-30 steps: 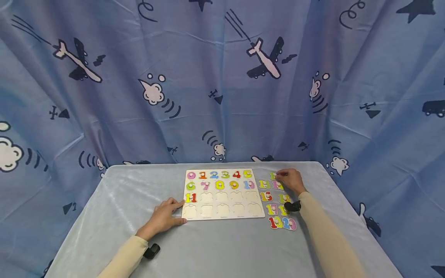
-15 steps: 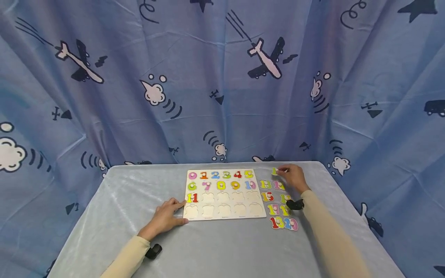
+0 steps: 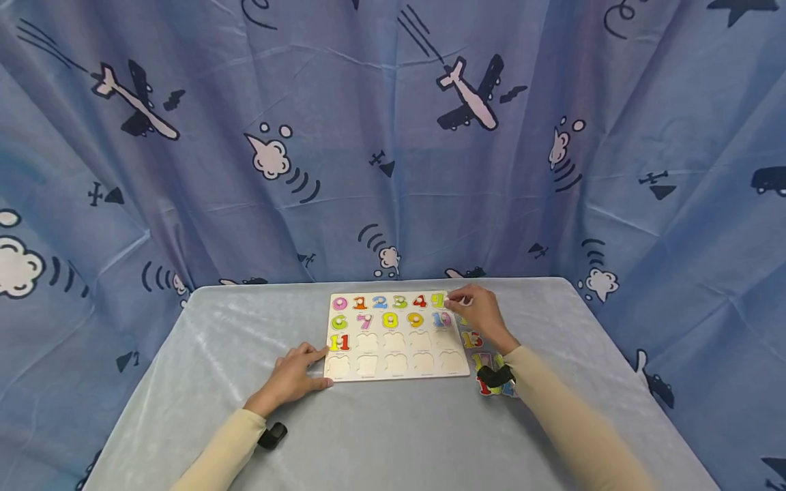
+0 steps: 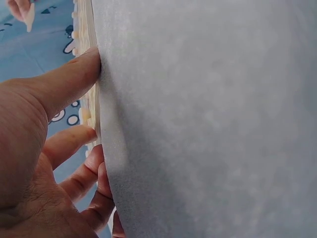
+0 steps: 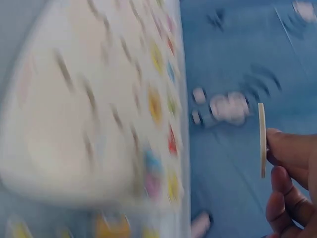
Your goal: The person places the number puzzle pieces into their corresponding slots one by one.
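The right hand [image 3: 479, 312] is pinching a thin, pale-edged wooden number piece [image 5: 262, 141] with a yellow-green face between thumb and fingers, and is carrying it above the upper right corner of the cream rectangular wooden puzzle board [image 3: 382, 352]. Its number is not reading clearly. In the right wrist view the piece is showing edge-on, its long side running up and down the picture. From these fingers, the empty shallow recesses [image 3: 394, 341] are lying leftward and nearer the person, in two rows running along the board's long axis. The recess just beside the yellow-and-red 11 piece [image 3: 339, 342] is lying nearer the left hand [image 3: 291, 375], whose thumb and index finger are spreading apart and touching the board's left end. Compared with the earlier frames, the right hand is no longer hovering beside the colourful loose number pieces [image 3: 472, 339]; it is now reaching over the board, its wrist hiding several of them, while the left hand is staying put.
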`<state>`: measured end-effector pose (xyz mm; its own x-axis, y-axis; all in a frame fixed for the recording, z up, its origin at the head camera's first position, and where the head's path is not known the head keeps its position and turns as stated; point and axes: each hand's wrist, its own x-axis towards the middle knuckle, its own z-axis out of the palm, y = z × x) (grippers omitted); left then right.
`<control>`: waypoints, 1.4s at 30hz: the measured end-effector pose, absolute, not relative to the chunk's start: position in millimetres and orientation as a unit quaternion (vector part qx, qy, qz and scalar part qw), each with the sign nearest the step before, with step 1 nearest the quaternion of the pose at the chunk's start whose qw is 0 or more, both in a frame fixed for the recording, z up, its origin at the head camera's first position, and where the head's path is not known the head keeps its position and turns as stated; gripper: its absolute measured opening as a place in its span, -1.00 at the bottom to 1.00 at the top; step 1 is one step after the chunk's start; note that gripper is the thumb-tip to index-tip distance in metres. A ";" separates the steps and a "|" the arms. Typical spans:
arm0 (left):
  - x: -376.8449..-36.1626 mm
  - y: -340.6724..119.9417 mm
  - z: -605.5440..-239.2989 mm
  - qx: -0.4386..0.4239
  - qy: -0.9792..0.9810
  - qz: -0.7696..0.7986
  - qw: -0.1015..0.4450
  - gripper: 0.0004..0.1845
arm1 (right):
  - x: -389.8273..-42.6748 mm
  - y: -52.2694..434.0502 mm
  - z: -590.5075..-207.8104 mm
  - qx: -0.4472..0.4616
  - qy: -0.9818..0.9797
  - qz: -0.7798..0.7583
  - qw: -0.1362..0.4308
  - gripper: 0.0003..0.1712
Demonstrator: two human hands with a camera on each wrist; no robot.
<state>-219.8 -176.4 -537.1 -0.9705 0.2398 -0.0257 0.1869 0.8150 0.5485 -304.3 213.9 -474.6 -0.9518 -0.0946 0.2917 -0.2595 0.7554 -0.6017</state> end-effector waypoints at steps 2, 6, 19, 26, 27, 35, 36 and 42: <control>-218.5 -176.0 -537.2 0.112 0.951 0.284 0.049 -0.23 | -297.3 197.1 -480.9 0.115 -0.924 0.347 0.116 -0.84; -218.1 -176.7 -536.8 0.116 0.950 0.284 0.050 -0.23 | -286.9 162.0 -491.9 0.128 -0.918 0.365 0.082 -0.87; -219.9 -177.5 -534.7 0.116 0.951 0.282 0.052 -0.23 | -285.8 80.2 -524.2 0.159 -0.922 0.354 0.018 -0.90; -219.8 -176.6 -534.6 0.113 0.951 0.282 0.054 -0.22 | -290.6 68.8 -532.9 0.145 -0.923 0.356 0.004 -0.93; -219.7 -176.9 -534.8 0.112 0.951 0.282 0.055 -0.22 | -291.1 67.7 -533.7 0.141 -0.925 0.354 0.001 -0.94; -218.3 -176.2 -536.5 0.118 0.950 0.283 0.055 -0.23 | -290.0 64.5 -535.7 0.151 -0.939 0.309 0.001 -0.91; -218.6 -176.4 -536.8 0.118 0.950 0.282 0.057 -0.23 | -290.7 64.6 -535.7 0.155 -0.941 0.302 0.000 -0.91; -220.3 -178.5 -535.9 0.122 0.950 0.282 0.052 -0.24 | -295.1 76.2 -523.9 0.174 -0.933 0.315 0.015 -0.82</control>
<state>-220.3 -178.5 -535.9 -0.9648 0.2611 -0.0311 0.2019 0.8116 0.5482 -295.1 76.2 -523.9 -0.9390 -0.3154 0.1370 -0.3340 0.7415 -0.5819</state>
